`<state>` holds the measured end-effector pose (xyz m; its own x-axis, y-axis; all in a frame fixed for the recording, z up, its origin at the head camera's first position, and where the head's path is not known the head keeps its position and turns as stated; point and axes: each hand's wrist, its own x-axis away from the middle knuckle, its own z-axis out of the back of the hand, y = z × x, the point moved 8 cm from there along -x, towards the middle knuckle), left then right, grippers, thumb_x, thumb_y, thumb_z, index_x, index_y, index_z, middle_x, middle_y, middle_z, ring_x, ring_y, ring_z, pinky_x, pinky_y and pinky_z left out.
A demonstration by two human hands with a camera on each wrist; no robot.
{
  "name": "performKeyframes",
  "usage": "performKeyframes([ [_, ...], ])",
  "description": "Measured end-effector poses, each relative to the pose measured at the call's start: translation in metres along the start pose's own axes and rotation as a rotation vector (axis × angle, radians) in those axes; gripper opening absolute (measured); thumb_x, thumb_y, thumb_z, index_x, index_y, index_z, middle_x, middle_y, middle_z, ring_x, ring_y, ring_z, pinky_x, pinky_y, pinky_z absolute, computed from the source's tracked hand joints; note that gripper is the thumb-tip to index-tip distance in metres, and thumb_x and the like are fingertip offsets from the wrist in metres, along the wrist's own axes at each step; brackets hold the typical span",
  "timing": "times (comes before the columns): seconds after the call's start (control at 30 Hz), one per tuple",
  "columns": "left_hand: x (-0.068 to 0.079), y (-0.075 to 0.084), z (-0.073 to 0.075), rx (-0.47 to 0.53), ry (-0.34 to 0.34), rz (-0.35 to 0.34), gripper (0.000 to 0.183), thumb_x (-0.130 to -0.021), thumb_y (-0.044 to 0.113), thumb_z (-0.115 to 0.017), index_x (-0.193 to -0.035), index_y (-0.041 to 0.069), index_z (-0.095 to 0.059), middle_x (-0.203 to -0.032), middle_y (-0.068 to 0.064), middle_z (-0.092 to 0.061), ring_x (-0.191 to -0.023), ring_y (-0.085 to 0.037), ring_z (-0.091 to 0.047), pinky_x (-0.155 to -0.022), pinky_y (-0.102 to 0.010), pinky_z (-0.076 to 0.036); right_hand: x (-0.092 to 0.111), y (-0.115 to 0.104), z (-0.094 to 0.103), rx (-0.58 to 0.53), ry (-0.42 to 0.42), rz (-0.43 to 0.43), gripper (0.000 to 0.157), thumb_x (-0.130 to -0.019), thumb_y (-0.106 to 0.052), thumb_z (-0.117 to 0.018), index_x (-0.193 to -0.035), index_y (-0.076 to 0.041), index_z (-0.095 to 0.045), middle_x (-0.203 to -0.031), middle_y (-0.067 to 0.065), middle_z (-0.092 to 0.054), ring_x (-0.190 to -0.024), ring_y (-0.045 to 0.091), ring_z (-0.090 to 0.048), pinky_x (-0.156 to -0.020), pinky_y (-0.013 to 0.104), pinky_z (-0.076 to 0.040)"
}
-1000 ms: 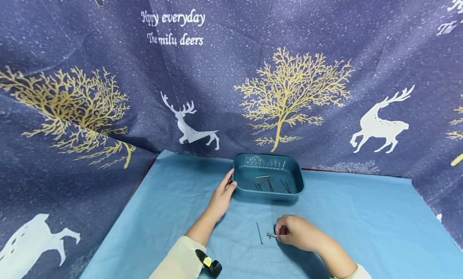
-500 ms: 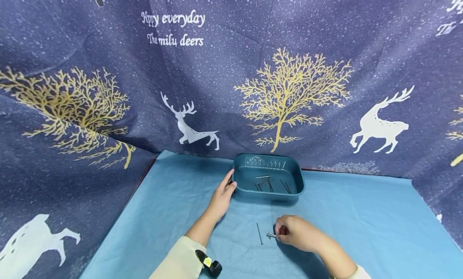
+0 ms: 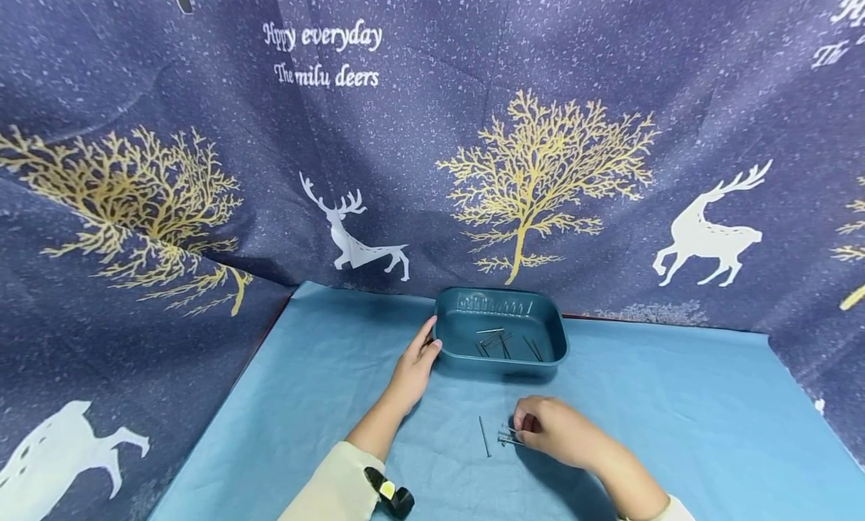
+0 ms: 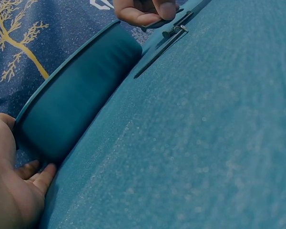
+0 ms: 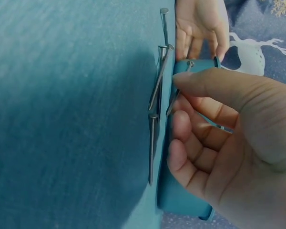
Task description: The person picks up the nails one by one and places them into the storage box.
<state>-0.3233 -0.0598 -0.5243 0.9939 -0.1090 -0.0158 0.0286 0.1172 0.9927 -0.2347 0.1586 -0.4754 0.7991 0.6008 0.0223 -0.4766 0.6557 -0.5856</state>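
My left hand (image 3: 412,371) rests against the left end of a teal plastic tray (image 3: 500,366), fingers along its side and thumb at the near corner. My right hand (image 3: 557,431) pinches a nail (image 5: 178,89) between thumb and index finger, raised just off the cloth. Below those fingers a few loose nails (image 3: 507,440) lie close together. Another long nail (image 3: 484,436) lies by itself to their left. Several thin nails (image 3: 503,344) are scattered inside the tray. The left wrist view shows the tray's outer wall (image 4: 71,105) with the left hand at its near corner.
A light blue cloth (image 3: 676,386) covers the table. Behind the tray hangs a dark blue curtain (image 3: 419,146) printed with deer and golden trees, close to the tray's far edge. A black strap device (image 3: 390,492) sits on the left sleeve.
My right hand has lifted slightly, separating one nail from the small group on the cloth. The left hand and the tray have stayed in place.
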Motion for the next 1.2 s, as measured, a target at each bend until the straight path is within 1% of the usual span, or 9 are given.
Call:
performKeyframes([
  [0.13, 0.0, -0.001, 0.0, 0.004, -0.001, 0.013, 0.058, -0.105, 0.05, -0.048, -0.159, 0.038, -0.03, -0.168, -0.006, -0.026, -0.153, -0.029, -0.031, -0.122, -0.05, -0.035, 0.0, -0.003, 0.004, 0.016, 0.025, 0.017, 0.017, -0.087, -0.01, -0.075, -0.083, -0.02, -0.062, -0.08, -0.013, -0.058, -0.071, -0.005, -0.049, -0.063, 0.019, -0.049],
  [0.3, 0.0, -0.001, 0.0, 0.007, 0.0, 0.011, 0.056, -0.107, 0.043, -0.048, -0.159, 0.037, -0.03, -0.168, -0.006, -0.025, -0.153, -0.029, -0.031, -0.122, -0.051, -0.035, -0.001, -0.005, 0.008, 0.02, 0.054, 0.025, 0.014, -0.088, -0.009, -0.074, -0.085, -0.018, -0.063, -0.08, -0.013, -0.059, -0.071, -0.005, -0.049, -0.063, 0.019, -0.048],
  [0.53, 0.0, 0.0, 0.0, 0.001, 0.01, 0.005, 0.054, -0.108, 0.038, -0.048, -0.159, 0.035, -0.031, -0.167, -0.009, -0.027, -0.152, -0.031, -0.033, -0.121, -0.052, -0.036, -0.002, -0.002, 0.012, 0.001, 0.077, -0.015, 0.013, -0.09, -0.01, -0.072, -0.086, -0.018, -0.063, -0.08, -0.012, -0.057, -0.07, -0.004, -0.049, -0.063, 0.019, -0.048],
  [0.63, 0.0, 0.001, 0.0, 0.001, 0.011, 0.001, 0.053, -0.109, 0.033, -0.047, -0.159, 0.035, -0.031, -0.167, -0.01, -0.027, -0.152, -0.032, -0.032, -0.121, -0.052, -0.036, -0.002, -0.003, 0.014, 0.001, 0.095, -0.011, 0.013, -0.09, -0.01, -0.072, -0.086, -0.019, -0.063, -0.08, -0.011, -0.056, -0.07, -0.004, -0.049, -0.062, 0.019, -0.048],
  [0.9, 0.0, 0.001, 0.0, -0.009, 0.012, 0.003, 0.053, -0.109, 0.036, -0.047, -0.159, 0.035, -0.031, -0.167, -0.01, -0.027, -0.152, -0.031, -0.033, -0.121, -0.052, -0.036, -0.006, -0.002, 0.017, 0.01, 0.111, -0.036, 0.012, -0.091, -0.01, -0.072, -0.087, -0.018, -0.063, -0.081, -0.01, -0.055, -0.071, -0.003, -0.049, -0.062, 0.019, -0.048],
  [1.07, 0.001, 0.003, 0.0, 0.0, 0.014, 0.005, 0.053, -0.109, 0.035, -0.047, -0.159, 0.035, -0.031, -0.167, -0.009, -0.027, -0.152, -0.031, -0.033, -0.121, -0.051, -0.036, -0.009, 0.0, 0.018, -0.006, 0.121, -0.043, 0.009, -0.092, -0.011, -0.072, -0.089, -0.016, -0.064, -0.083, -0.009, -0.057, -0.071, -0.003, -0.051, -0.063, 0.019, -0.05],
  [1.2, 0.001, 0.002, 0.0, -0.002, 0.012, 0.005, 0.053, -0.109, 0.035, -0.047, -0.16, 0.034, -0.031, -0.167, -0.009, -0.027, -0.152, -0.031, -0.033, -0.121, -0.051, -0.036, -0.01, 0.002, 0.018, -0.018, 0.137, -0.066, 0.009, -0.093, -0.012, -0.071, -0.09, -0.017, -0.064, -0.085, -0.009, -0.058, -0.072, -0.002, -0.052, -0.064, 0.019, -0.05],
])
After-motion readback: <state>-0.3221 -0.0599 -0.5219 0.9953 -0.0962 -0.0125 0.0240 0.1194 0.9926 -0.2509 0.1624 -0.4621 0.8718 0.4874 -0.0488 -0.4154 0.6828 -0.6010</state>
